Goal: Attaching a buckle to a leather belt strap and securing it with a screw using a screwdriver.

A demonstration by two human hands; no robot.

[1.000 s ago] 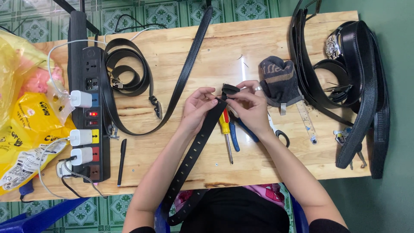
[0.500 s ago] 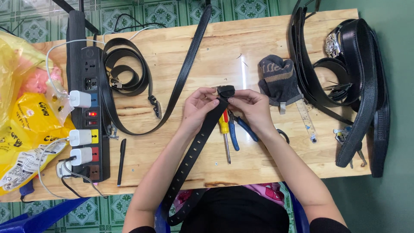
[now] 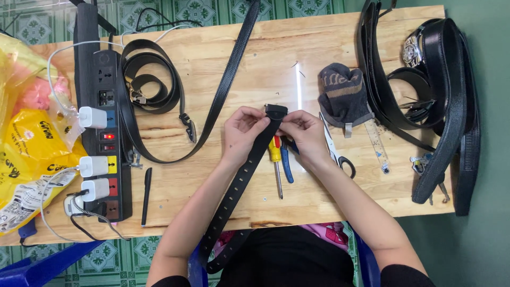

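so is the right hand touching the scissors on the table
Apart. The head view shows the right hand pinching the black belt, with bare wood between it and the scissors.

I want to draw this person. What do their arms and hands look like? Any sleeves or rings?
Both arms are bare to the elbows and beyond: no sleeves show. The left hand and right hand wear no gloves, and I see no rings, watch or bracelets. Dark clothing shows at the bottom edge.
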